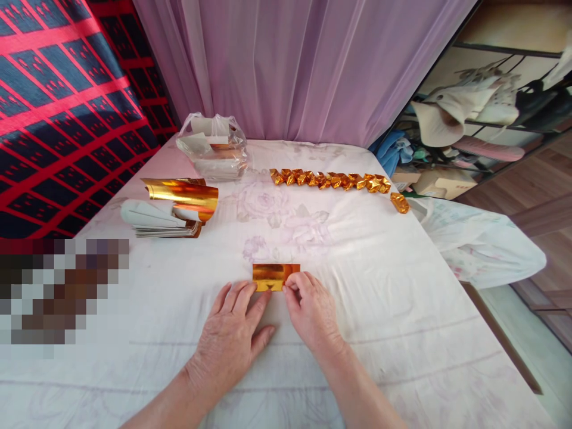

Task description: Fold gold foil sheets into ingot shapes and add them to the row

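no legible txt, no labels, no nos. anywhere

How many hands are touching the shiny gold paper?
2: the left hand presses the gold paper at its near left edge, and the right hand pinches its near right edge. No other hands show.

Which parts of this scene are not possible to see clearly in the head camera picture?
- Gold paper: its near edge is hidden under the fingertips of the left hand and right hand.
- Plastic bag: contents unclear through the crinkled film.
- Left edge: a pixelated block hides what lies there.
- Shelf items: jumbled, cut by the right edge.
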`<state>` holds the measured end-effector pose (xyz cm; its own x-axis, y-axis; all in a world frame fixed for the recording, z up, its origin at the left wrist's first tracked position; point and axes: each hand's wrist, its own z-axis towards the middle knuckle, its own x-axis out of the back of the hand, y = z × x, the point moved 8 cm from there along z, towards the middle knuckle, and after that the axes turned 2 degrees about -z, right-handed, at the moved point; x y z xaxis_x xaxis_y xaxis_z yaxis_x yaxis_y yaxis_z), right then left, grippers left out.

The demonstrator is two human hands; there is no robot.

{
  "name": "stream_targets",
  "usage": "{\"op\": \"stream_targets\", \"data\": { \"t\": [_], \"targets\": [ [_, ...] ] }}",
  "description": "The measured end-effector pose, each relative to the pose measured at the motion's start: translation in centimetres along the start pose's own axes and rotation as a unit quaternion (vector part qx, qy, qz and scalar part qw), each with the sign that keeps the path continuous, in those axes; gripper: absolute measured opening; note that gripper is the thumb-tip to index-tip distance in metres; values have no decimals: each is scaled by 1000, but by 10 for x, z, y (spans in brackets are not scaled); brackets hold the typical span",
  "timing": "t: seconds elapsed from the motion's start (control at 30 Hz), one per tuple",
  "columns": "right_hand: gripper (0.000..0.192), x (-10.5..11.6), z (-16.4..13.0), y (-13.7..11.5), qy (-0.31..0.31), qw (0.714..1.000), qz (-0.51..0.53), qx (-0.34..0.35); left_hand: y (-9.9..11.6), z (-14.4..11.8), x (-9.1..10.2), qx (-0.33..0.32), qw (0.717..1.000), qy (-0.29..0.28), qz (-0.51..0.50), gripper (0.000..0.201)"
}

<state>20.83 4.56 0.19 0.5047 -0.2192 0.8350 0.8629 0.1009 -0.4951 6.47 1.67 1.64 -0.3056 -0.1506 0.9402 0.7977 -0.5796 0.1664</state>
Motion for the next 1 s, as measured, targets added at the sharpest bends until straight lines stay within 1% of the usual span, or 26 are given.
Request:
{"op": "stream_targets", "data": {
  "t": [0.13, 0.33, 0.5, 0.63, 0.7, 0.83, 0.93, 1.0],
  "targets": [
    [5, -1, 1, 0, -6, 1000, -11, -4, 0, 1, 2, -7, 1000, 2, 1, 42],
    [10, -1, 1, 3, -26, 1000, 0, -12, -1, 2, 3, -3, 1000, -1, -6, 41],
    [6, 14, -2, 15, 3, 1000, -27, 7, 1, 2, 3, -3, 1000, 0, 1, 41],
    [10, 19, -3, 21, 15, 999, -22, 22, 8, 2, 4, -6, 1000, 13, 23, 40],
    [11, 20, -4, 21, 24, 999, -22, 29, 15, 1, 3, -21, 999, 17, 28, 39],
    [13, 19, -4, 19, 36, 998, -32, 36, 36, -3, -1, -84, 996, 15, 16, 41],
    [13, 19, -4, 18, 35, 998, -35, 40, 44, -6, -7, -112, 994, -6, 16, 53],
    [13, 19, -4, 17, 33, 998, -36, 41, 45, -7, -11, -117, 993, -23, 15, 62]
  ]
}}
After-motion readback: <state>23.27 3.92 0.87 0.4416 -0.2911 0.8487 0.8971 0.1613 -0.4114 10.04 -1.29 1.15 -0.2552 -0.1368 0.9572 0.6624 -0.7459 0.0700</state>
